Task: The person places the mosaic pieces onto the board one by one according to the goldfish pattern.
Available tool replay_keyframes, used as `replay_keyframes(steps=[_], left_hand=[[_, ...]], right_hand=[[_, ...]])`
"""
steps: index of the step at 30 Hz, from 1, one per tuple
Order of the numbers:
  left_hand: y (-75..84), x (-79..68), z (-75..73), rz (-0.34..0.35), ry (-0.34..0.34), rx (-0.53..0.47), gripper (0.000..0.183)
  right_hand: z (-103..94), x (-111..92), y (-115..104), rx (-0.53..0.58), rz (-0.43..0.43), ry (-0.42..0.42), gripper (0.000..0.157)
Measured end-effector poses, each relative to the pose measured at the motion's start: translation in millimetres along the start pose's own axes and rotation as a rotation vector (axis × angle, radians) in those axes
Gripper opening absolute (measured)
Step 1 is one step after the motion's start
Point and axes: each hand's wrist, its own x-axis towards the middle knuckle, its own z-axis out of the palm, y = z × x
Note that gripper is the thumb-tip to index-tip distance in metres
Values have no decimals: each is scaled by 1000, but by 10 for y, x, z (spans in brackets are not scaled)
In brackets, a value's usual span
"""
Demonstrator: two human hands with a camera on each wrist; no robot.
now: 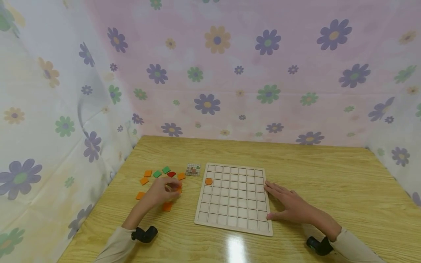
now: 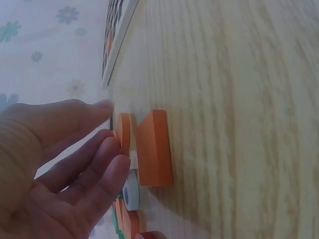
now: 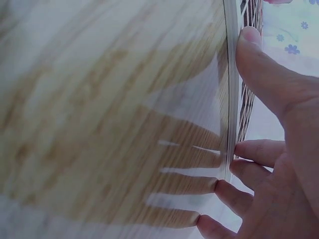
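Note:
My left hand [image 1: 165, 190] is low over the left side of the table, its thumb and fingers curved with a gap between them. Right at its fingertips in the left wrist view stands an orange rounded tile [image 2: 124, 132], with a thicker orange square tile [image 2: 154, 149] just beside it. A wooden grid board [image 1: 232, 197] lies in the middle, bearing one orange round tile [image 1: 208, 181] in its left column. My right hand [image 1: 291, 205] rests at the board's right edge, thumb and fingertips touching its rim [image 3: 231, 99].
Around the left hand lie several orange tiles [image 1: 148, 173], green tiles [image 1: 166, 170] and a red tile [image 1: 171, 174]. A small printed pattern card [image 1: 193, 170] sits by the board's upper left corner. Flowered cloth [image 1: 243, 84] hangs behind the wooden table [image 1: 329, 175].

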Motion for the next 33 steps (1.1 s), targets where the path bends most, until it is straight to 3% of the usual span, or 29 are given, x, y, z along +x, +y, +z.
replay_keyframes(steps=[11, 33], left_hand=[[21, -5, 35, -18, 4, 156, 18], [54, 111, 81, 80, -60, 197, 17]], right_hand=[[23, -2, 12, 1, 3, -7, 93], [2, -6, -19, -1, 1, 9, 93]])
